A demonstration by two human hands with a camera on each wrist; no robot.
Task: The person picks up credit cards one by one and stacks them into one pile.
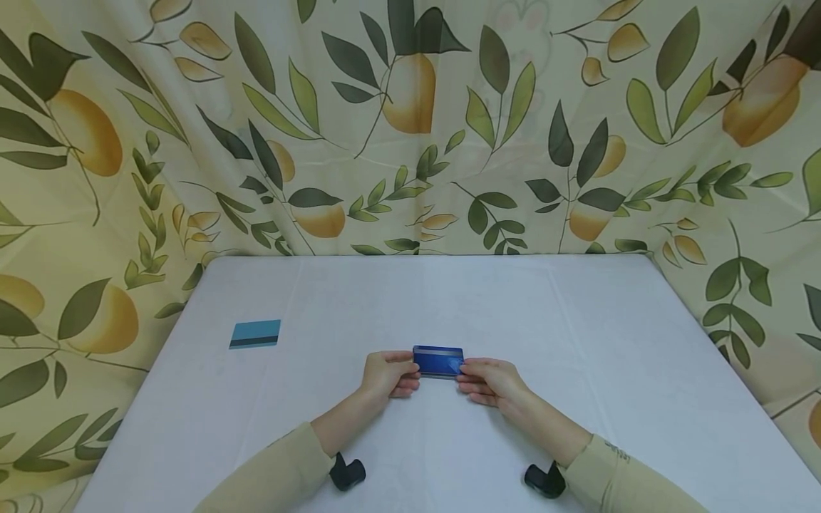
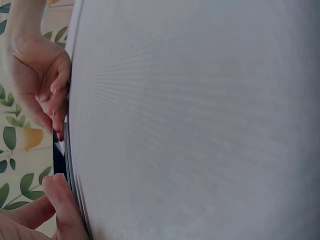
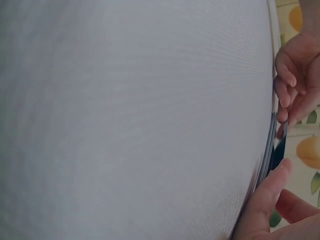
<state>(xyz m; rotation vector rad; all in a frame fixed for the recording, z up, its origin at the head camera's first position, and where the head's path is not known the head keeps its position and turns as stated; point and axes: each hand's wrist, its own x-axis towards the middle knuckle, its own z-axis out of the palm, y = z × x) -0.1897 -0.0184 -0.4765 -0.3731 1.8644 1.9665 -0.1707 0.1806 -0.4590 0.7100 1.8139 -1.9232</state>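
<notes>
Between both hands, low over the middle of the table, is a dark blue plastic card (image 1: 438, 361) with a lighter stripe along its upper part. My left hand (image 1: 390, 374) pinches its left end, and my right hand (image 1: 492, 380) pinches the right end. A thin grey edge shows just below the card in the head view; the wrist views show thin flat layers (image 2: 70, 160) close under it, partly hidden by the fingers. Seen edge-on, the card (image 3: 279, 152) looks dark in the right wrist view. A light blue card (image 1: 254, 334) with a dark stripe lies apart on the left.
A white cloth covers the table (image 1: 545, 313), whose far edge meets a curtain (image 1: 398, 178) printed with fruit and leaves. Black wrist devices (image 1: 349, 474) hang at both forearms, near the tan sleeves (image 1: 276, 463).
</notes>
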